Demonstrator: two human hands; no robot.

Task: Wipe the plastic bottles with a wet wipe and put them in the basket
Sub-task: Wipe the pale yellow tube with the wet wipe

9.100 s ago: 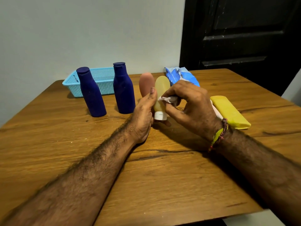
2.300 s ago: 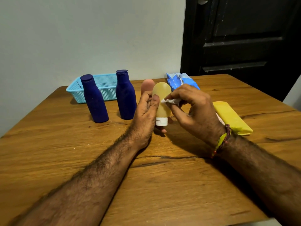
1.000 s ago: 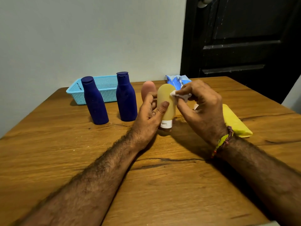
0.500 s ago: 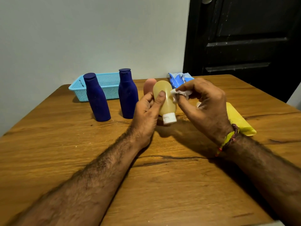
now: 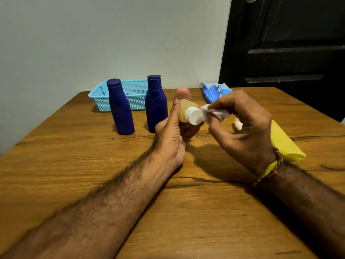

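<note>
In front of the basket (image 5: 130, 94), above the table (image 5: 74, 165), your left hand (image 5: 171, 135) is gripping the yellow bottle (image 5: 185, 111), tipping its white cap (image 5: 194, 115) toward you. Your right hand (image 5: 240, 126) is pinching the wet wipe (image 5: 214, 114) against that cap. Two blue bottles (image 5: 121, 111) are standing just before the basket, not in it.

A wooden table (image 5: 78, 165) before a grey wall (image 5: 112, 38) and black door (image 5: 289, 43).
</note>
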